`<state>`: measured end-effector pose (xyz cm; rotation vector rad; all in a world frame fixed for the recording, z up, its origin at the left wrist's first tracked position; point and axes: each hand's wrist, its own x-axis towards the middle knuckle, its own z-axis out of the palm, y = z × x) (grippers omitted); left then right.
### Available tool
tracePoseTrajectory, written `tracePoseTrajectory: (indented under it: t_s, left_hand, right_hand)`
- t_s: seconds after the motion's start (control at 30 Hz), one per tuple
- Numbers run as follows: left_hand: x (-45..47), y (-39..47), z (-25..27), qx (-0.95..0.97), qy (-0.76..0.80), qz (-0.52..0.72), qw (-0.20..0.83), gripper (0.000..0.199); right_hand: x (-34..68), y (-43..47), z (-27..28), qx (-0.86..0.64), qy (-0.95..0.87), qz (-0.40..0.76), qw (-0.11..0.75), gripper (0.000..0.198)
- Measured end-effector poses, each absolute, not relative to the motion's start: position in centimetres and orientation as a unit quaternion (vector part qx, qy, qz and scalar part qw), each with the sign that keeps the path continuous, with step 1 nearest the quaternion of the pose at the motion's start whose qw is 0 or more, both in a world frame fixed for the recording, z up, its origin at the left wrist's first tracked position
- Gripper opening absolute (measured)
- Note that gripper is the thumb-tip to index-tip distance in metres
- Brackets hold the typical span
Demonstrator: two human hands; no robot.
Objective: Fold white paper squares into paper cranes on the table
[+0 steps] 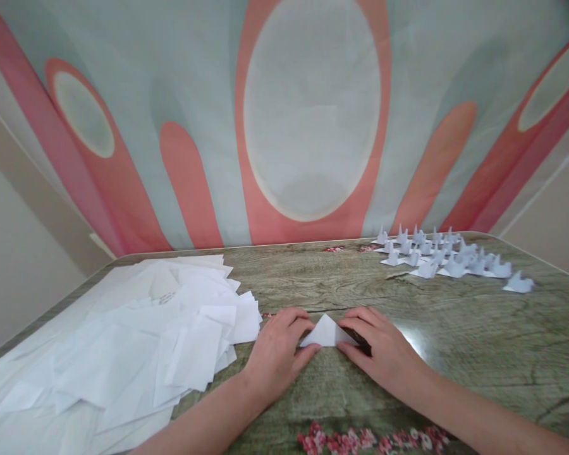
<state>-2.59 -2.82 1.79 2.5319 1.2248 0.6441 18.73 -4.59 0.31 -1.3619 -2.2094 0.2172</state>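
A small white sheet of paper (327,332), folded into a triangle with its peak pointing away from me, lies on the table between my hands. My left hand (284,341) grips its left corner, thumb at the near edge and fingers along the far side. On the opposite corner, my right hand (377,344) pinches the paper in the same way. Beyond my right hand, several folded white paper birds (427,269) stand in loose rows. To the left of my left hand spreads a heap of loose white paper squares (194,354).
The table (284,281) has a wood-grain top with printed pink flowers (351,440) by the near edge. At its back stands a wall covering (208,158) with red and white shapes. A thin dark line (562,404) curves at the right edge.
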Motion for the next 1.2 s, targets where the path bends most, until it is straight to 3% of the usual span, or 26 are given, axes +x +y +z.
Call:
tracePoseTrajectory:
  t_s: [0.2,0.33,0.53,0.67,1.2]
  left_hand:
    - [-2.6,-2.8,1.8,0.856,0.401,0.263,0.192,0.015]
    - [-2.4,-2.8,1.8,0.850,0.384,0.276,0.234,0.013]
    - [-2.4,-2.8,1.5,0.835,0.403,0.296,0.231,0.036]
    - [-2.4,-2.9,1.8,0.850,0.374,0.295,0.223,0.027]
    - [-2.7,-2.9,1.8,0.867,0.355,0.331,0.112,0.020]
  right_hand:
    - [18.6,-4.6,0.2,-0.514,-0.796,0.140,0.288,0.010]
    - [18.5,-4.7,-0.2,-0.525,-0.774,0.179,0.306,0.018]
    - [18.4,-4.7,-0.3,-0.519,-0.749,0.208,0.355,0.021]
    - [18.3,-5.0,0.4,-0.482,-0.766,0.189,0.381,0.006]
    - [18.3,-5.7,1.0,-0.385,-0.808,0.055,0.443,0.007]
